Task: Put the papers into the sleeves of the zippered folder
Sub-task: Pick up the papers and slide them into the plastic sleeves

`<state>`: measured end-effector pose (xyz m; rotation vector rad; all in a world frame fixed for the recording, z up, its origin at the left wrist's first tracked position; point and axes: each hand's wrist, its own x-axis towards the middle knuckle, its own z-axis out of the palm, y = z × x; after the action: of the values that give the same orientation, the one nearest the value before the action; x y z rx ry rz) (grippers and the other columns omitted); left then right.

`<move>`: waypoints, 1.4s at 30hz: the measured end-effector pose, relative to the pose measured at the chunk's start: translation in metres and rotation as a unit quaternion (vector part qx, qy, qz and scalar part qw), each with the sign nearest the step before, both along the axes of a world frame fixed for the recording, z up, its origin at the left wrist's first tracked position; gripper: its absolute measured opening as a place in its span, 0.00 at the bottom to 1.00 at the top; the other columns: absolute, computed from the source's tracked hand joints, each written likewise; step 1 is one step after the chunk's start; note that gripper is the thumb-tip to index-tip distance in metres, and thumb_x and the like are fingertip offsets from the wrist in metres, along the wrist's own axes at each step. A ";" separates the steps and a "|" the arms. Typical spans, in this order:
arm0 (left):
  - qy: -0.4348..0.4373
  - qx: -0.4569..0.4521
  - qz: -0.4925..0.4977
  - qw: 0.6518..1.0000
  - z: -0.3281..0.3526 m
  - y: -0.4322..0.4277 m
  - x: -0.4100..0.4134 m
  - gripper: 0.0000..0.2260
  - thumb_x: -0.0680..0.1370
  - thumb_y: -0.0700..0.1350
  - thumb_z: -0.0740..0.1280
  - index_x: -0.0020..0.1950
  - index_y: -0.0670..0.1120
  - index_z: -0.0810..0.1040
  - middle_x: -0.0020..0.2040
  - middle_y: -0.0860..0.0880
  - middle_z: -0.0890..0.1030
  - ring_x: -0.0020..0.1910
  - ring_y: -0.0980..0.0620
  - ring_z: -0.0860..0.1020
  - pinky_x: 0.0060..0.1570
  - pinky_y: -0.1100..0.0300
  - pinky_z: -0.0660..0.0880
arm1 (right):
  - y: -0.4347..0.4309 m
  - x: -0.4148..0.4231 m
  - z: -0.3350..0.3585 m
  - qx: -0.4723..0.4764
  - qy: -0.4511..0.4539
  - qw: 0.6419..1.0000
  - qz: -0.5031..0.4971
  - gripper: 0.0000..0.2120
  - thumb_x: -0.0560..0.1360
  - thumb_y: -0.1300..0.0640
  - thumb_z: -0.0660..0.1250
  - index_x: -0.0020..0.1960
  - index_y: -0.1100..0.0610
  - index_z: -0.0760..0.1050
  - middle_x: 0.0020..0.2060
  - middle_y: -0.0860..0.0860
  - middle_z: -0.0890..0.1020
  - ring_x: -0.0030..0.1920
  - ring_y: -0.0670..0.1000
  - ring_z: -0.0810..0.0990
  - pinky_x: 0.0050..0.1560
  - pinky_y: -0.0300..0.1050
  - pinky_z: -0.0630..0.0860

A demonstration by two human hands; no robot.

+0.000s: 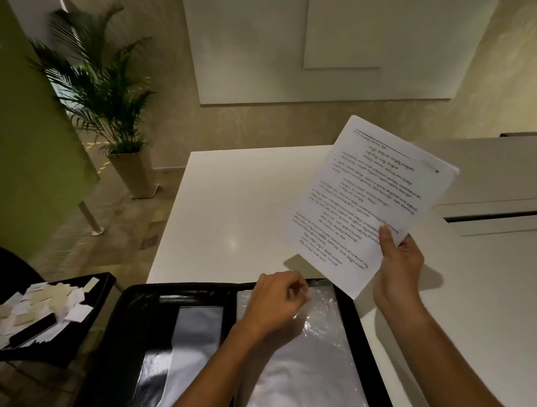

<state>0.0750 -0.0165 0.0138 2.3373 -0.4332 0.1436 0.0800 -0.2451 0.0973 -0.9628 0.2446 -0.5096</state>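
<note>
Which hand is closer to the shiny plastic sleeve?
The left hand. It rests on the top edge of the plastic sleeve; the right hand is off to the side, holding the papers above the table.

I count one black zippered folder (135,303) lying open near me, with two clear plastic sleeves showing: one (193,338) on its left half, one (318,350) on its right. One sheaf of white printed papers (363,204) is up at the right; how many sheets I cannot tell. Two bare hands: left (275,299), right (398,268). One potted green palm (99,87) stands far left. One heap of small paper slips (33,309), too many to count.
</note>
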 end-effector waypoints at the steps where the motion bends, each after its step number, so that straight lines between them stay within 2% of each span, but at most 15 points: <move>1: -0.003 -0.004 -0.009 1.000 0.003 -0.003 -0.001 0.08 0.80 0.59 0.69 0.51 0.56 0.82 0.44 0.62 0.84 0.46 0.62 0.80 0.50 0.62 0.75 | 0.005 0.006 -0.001 0.003 -0.001 1.000 -0.002 0.10 0.86 0.59 0.71 0.66 0.53 0.84 0.60 0.51 0.91 0.61 0.51 0.89 0.60 0.46 0.87; 6: -0.082 0.021 -0.036 0.996 0.007 -0.009 -0.004 0.05 0.84 0.55 0.69 0.53 0.56 0.82 0.48 0.58 0.83 0.45 0.61 0.75 0.47 0.62 0.71 | 0.032 0.037 -0.006 0.024 0.008 1.000 -0.011 0.09 0.86 0.59 0.70 0.64 0.52 0.85 0.60 0.52 0.91 0.61 0.53 0.90 0.63 0.50 0.86; 10: -0.139 0.054 -0.040 0.988 0.009 -0.011 -0.002 0.09 0.85 0.56 0.67 0.54 0.54 0.84 0.50 0.57 0.83 0.49 0.55 0.80 0.46 0.57 0.77 | 0.049 0.050 -0.011 0.028 0.008 1.000 -0.007 0.08 0.86 0.59 0.71 0.60 0.50 0.86 0.56 0.49 0.92 0.57 0.51 0.91 0.54 0.44 0.88; 15: -0.165 0.092 -0.058 0.980 0.014 -0.009 0.003 0.11 0.86 0.57 0.66 0.58 0.54 0.85 0.53 0.56 0.85 0.51 0.54 0.83 0.45 0.55 0.80 | 0.056 0.055 -0.022 -0.015 0.018 1.000 0.005 0.11 0.86 0.58 0.71 0.68 0.55 0.84 0.59 0.50 0.91 0.59 0.52 0.91 0.56 0.46 0.88; 18: -0.187 0.098 -0.056 0.976 0.017 -0.010 0.004 0.10 0.86 0.56 0.67 0.56 0.53 0.85 0.50 0.56 0.85 0.46 0.54 0.83 0.40 0.60 0.76 | 0.054 0.053 -0.026 -0.056 0.040 0.998 0.010 0.12 0.86 0.58 0.71 0.68 0.57 0.83 0.58 0.52 0.91 0.57 0.54 0.91 0.56 0.50 0.89; 20: -0.186 0.103 -0.057 0.975 0.019 -0.011 0.004 0.11 0.86 0.57 0.66 0.55 0.53 0.85 0.49 0.56 0.86 0.45 0.54 0.83 0.39 0.61 0.75 | 0.052 0.052 -0.027 -0.091 0.052 0.994 0.012 0.09 0.86 0.58 0.71 0.65 0.57 0.85 0.55 0.53 0.92 0.55 0.54 0.91 0.55 0.51 0.89; 23: -0.163 0.109 -0.051 0.979 0.021 -0.013 0.003 0.12 0.85 0.58 0.64 0.53 0.53 0.84 0.49 0.55 0.86 0.46 0.53 0.83 0.41 0.54 0.80 | 0.049 0.053 -0.026 -0.153 0.054 0.987 0.025 0.07 0.87 0.59 0.70 0.60 0.55 0.86 0.51 0.51 0.92 0.50 0.53 0.92 0.48 0.47 0.88; 28: -0.139 0.101 -0.052 0.984 0.024 -0.012 0.003 0.10 0.83 0.55 0.66 0.52 0.51 0.83 0.48 0.53 0.87 0.46 0.51 0.83 0.44 0.51 0.80 | 0.047 0.056 -0.025 -0.219 0.056 0.971 0.083 0.08 0.87 0.59 0.70 0.61 0.58 0.86 0.52 0.55 0.92 0.53 0.60 0.91 0.54 0.57 0.88; 31: -0.135 0.097 -0.048 0.985 0.030 -0.010 0.001 0.06 0.81 0.54 0.67 0.51 0.52 0.79 0.47 0.53 0.86 0.45 0.50 0.82 0.44 0.51 0.79 | 0.050 0.056 -0.025 -0.251 0.042 0.960 0.118 0.07 0.86 0.59 0.70 0.60 0.57 0.87 0.51 0.54 0.92 0.51 0.58 0.92 0.48 0.50 0.89; 34: -0.116 0.097 -0.038 0.988 0.032 -0.004 0.002 0.06 0.79 0.54 0.69 0.51 0.53 0.75 0.46 0.53 0.86 0.44 0.48 0.82 0.44 0.50 0.79 | 0.054 0.056 -0.024 -0.245 0.035 0.957 0.149 0.08 0.86 0.60 0.70 0.61 0.56 0.87 0.50 0.54 0.92 0.49 0.56 0.92 0.43 0.42 0.87; 38: -0.098 0.107 -0.014 0.989 0.027 0.012 0.003 0.08 0.79 0.56 0.69 0.50 0.53 0.75 0.43 0.54 0.84 0.42 0.50 0.80 0.45 0.52 0.78 | 0.051 0.059 -0.026 -0.225 0.029 0.959 0.172 0.08 0.86 0.58 0.71 0.61 0.56 0.87 0.51 0.54 0.92 0.49 0.56 0.93 0.44 0.44 0.87; 42: -0.073 0.160 0.021 0.984 0.015 0.031 0.004 0.10 0.77 0.60 0.67 0.47 0.54 0.78 0.43 0.57 0.82 0.46 0.53 0.76 0.52 0.54 0.69 | 0.044 0.060 -0.034 -0.205 0.026 0.963 0.175 0.09 0.85 0.55 0.72 0.62 0.54 0.87 0.54 0.55 0.92 0.51 0.58 0.93 0.45 0.46 0.88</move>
<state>0.0792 0.0144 0.0291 2.6634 -0.5105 0.2846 0.1405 -0.2015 0.0635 -1.3922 0.0103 -0.2098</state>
